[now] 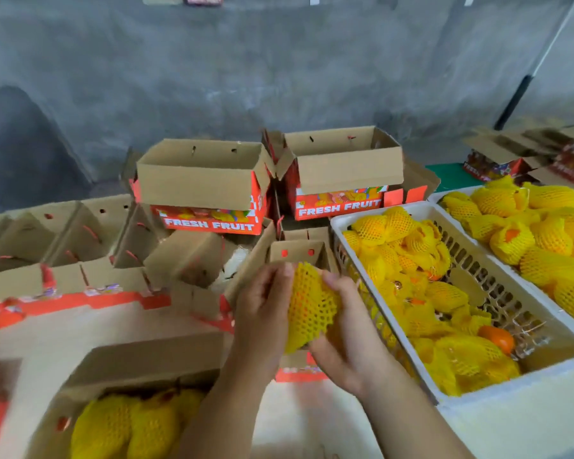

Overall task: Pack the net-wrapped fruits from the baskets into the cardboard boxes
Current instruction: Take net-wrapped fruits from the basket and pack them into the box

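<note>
My left hand (262, 313) and right hand (348, 339) clasp a yellow net-wrapped fruit (309, 306); behind, boxes (209, 190) read "FRESH FRUIT"; basket (391, 329) alongside.

Both hands hold one net-wrapped fruit (309, 308) between them, the left hand (262, 313) curled round its left side and the right hand (348, 329) cupping its right side and underside. Just right of the grip stands a white basket (378, 329) heaped with more yellow-netted fruits (421, 276), a second basket (444, 195) beyond it. Below and left of the grip an open cardboard box (146, 362) already holds several netted fruits (130, 425), and beyond the grip stand empty boxes marked FRESH FRUIT (209, 223).
</note>
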Action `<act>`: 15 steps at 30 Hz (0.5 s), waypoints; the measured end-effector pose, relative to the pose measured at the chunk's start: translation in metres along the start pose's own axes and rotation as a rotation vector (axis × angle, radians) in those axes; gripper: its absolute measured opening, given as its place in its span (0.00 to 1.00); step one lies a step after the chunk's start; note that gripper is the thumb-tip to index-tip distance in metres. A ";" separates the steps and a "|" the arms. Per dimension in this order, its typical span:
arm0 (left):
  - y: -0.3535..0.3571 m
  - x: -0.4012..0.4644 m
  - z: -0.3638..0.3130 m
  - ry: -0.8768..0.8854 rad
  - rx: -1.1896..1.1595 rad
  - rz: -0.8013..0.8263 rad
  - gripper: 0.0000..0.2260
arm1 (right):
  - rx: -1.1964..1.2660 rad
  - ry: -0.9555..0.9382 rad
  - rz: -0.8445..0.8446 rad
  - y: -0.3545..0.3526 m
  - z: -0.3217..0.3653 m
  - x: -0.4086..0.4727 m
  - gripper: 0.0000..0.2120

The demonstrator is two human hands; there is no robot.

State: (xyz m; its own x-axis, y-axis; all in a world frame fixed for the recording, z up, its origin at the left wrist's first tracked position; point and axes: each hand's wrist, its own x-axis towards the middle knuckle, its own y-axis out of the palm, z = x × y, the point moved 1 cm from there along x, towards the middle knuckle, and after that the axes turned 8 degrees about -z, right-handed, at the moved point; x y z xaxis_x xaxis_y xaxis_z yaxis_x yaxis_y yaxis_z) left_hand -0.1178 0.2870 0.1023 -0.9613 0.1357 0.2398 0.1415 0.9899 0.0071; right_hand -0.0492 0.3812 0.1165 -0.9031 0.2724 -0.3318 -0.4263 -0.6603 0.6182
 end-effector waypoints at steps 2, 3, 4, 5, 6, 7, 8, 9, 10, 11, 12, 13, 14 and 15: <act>-0.057 0.013 -0.012 0.030 0.004 -0.069 0.12 | 0.065 0.044 0.032 0.050 -0.031 -0.003 0.18; -0.084 0.019 -0.017 0.029 0.010 -0.089 0.12 | 0.090 0.064 0.061 0.072 -0.045 -0.005 0.20; -0.109 0.024 -0.021 0.022 0.017 -0.108 0.12 | 0.106 0.097 0.094 0.094 -0.058 -0.007 0.21; -0.132 0.028 -0.025 0.012 0.023 -0.124 0.12 | 0.099 0.126 0.120 0.114 -0.068 -0.009 0.21; -0.153 0.033 -0.029 0.004 0.023 -0.136 0.11 | 0.065 0.153 0.148 0.132 -0.076 -0.012 0.21; -0.172 0.037 -0.032 -0.005 0.015 -0.145 0.11 | 0.012 0.171 0.176 0.147 -0.083 -0.015 0.21; -0.188 0.041 -0.035 -0.011 0.002 -0.149 0.11 | -0.050 0.174 0.206 0.159 -0.087 -0.017 0.21; -0.203 0.045 -0.039 -0.019 -0.017 -0.149 0.10 | -0.104 0.160 0.232 0.169 -0.092 -0.019 0.20; -0.215 0.049 -0.045 -0.025 -0.037 -0.148 0.09 | -0.146 0.132 0.247 0.178 -0.095 -0.020 0.19; -0.225 0.053 -0.050 -0.031 -0.050 -0.142 0.09 | -0.179 0.092 0.255 0.186 -0.099 -0.020 0.19; -0.233 0.056 -0.055 -0.037 -0.069 -0.137 0.08 | -0.205 0.046 0.250 0.195 -0.102 -0.021 0.20; -0.238 0.059 -0.061 -0.045 -0.109 -0.131 0.08 | -0.227 -0.005 0.229 0.202 -0.106 -0.020 0.23; -0.243 0.060 -0.066 -0.044 -0.158 -0.141 0.09 | -0.248 -0.067 0.196 0.209 -0.109 -0.020 0.25; -0.247 0.060 -0.072 -0.031 -0.178 -0.169 0.11 | -0.270 -0.142 0.147 0.215 -0.110 -0.019 0.26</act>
State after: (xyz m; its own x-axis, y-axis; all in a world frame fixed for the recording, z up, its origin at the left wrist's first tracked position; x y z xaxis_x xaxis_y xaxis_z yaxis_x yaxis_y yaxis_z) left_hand -0.1939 0.0474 0.1849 -0.9812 -0.0275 0.1911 0.0147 0.9763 0.2161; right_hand -0.1178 0.1570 0.1770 -0.9600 0.2431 -0.1387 -0.2796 -0.8559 0.4350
